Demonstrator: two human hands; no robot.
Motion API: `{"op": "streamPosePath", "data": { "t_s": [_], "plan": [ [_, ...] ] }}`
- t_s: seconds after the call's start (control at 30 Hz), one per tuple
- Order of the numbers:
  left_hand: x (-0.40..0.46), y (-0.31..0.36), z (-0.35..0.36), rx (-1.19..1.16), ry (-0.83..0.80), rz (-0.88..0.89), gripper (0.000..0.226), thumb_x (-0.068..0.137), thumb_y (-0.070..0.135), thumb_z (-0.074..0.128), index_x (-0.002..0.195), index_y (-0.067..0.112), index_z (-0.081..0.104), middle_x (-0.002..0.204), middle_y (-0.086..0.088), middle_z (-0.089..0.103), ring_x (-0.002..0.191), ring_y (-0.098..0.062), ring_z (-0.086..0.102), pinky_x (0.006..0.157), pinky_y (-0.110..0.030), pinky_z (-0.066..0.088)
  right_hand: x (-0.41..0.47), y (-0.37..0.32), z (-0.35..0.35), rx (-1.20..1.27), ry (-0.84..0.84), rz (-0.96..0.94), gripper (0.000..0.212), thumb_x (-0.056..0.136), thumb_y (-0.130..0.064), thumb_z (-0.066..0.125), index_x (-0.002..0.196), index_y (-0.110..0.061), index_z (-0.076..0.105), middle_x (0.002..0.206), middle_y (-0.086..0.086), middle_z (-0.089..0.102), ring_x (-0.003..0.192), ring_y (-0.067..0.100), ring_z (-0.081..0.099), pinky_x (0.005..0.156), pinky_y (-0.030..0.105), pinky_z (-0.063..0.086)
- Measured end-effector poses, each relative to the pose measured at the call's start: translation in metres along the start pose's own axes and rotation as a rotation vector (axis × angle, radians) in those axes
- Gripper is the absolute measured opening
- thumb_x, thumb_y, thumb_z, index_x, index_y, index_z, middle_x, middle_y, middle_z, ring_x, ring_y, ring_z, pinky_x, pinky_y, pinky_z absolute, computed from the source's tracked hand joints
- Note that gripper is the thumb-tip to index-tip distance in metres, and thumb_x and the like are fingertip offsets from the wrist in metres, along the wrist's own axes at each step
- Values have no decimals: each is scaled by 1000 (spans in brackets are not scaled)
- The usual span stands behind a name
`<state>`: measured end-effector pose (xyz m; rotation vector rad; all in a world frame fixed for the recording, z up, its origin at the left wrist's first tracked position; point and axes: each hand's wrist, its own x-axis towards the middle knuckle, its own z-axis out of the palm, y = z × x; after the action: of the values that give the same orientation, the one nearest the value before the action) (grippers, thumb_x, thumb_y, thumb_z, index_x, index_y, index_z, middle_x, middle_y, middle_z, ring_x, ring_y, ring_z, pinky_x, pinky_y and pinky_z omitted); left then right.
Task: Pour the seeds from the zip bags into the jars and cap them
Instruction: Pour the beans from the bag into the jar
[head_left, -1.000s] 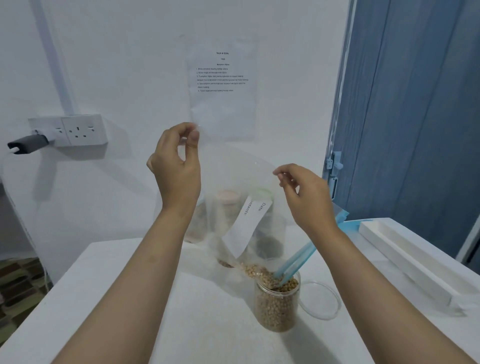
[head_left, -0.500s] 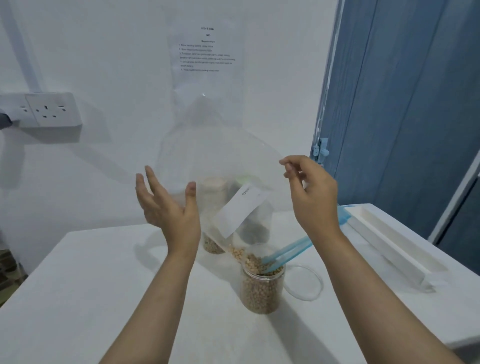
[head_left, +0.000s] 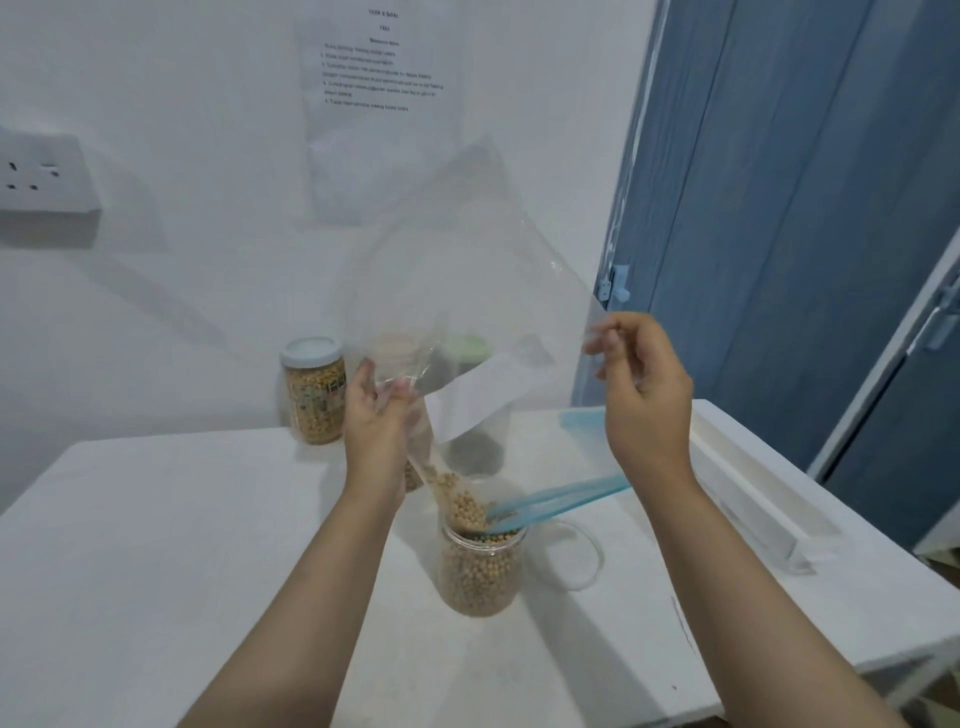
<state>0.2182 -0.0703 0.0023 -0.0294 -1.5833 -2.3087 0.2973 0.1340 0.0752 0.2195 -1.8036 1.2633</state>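
A clear zip bag with a blue zip strip hangs upside down over an open jar nearly full of tan seeds. The last seeds sit in the bag's mouth at the jar's rim. My left hand pinches the bag's lower left side just above the jar. My right hand pinches the bag's right edge, higher up. The jar's clear lid lies on the table right of the jar. A capped jar of seeds stands at the back left; two more jars show blurred behind the bag.
A white table carries everything. A long white tray lies along its right edge. Behind is a white wall with a printed sheet and a socket. A blue door stands at the right.
My left hand let go of the bag's top corner, dropped down and now pinches the bag low near the jar. The bag's upper part stands up freely. My right hand kept its hold.
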Motion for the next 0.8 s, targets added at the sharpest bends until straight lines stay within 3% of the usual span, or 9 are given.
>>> {"op": "streamPosePath", "data": {
  "t_s": [0.07,0.13,0.27,0.4,0.5,0.57,0.67,0.8],
  "plan": [
    [1,2,3,29,-8,61,50,93,27,66,137,37,44,147,-6,47,125,-18,58,105,-43,49,1,1,-2,18,8,17,22,103,-6,47,96,-22,60,83,-8,66,77,5,60,72,19,48],
    [-2,4,6,34,-10,120,41,98,20,62,130,40,48,130,4,55,109,-10,63,99,-39,52,2,4,-5,35,46,41,23,103,-8,48,94,-26,60,81,-8,66,75,4,60,71,16,47],
    [-7,7,9,92,-23,228,39,101,18,55,127,47,51,115,13,54,95,-4,61,92,-34,53,2,10,-8,43,67,65,23,103,-11,50,93,-29,60,78,-15,66,72,6,59,70,19,48],
    [-10,10,9,171,-29,272,39,93,37,59,121,63,53,121,13,53,115,-22,60,102,-47,51,3,12,-10,27,70,61,23,103,-10,49,111,-29,59,82,-8,67,68,7,58,71,21,49],
    [-9,9,9,180,-26,274,41,91,38,58,122,64,54,128,3,50,123,-29,56,105,-51,48,3,12,-11,-27,-39,-6,59,97,5,46,138,-38,49,87,-8,62,68,11,55,72,13,46],
    [-10,9,10,176,-35,277,43,94,32,59,121,65,54,133,-2,48,124,-29,55,105,-51,49,3,15,-12,-79,-113,-67,71,91,14,43,140,-37,50,89,-9,56,70,8,53,73,12,44],
    [-11,9,9,171,-40,278,50,100,22,57,119,68,52,138,-2,47,128,-26,54,104,-49,50,7,18,-15,-114,-143,-122,61,91,14,46,135,-26,60,92,-8,56,79,1,54,73,12,41],
    [-9,9,7,172,-46,280,49,99,23,57,123,66,50,137,-1,47,127,-24,54,99,-42,54,8,14,-16,-17,-89,-81,33,99,-7,57,109,-36,68,99,-9,67,79,4,59,70,20,47]
  ]
}}
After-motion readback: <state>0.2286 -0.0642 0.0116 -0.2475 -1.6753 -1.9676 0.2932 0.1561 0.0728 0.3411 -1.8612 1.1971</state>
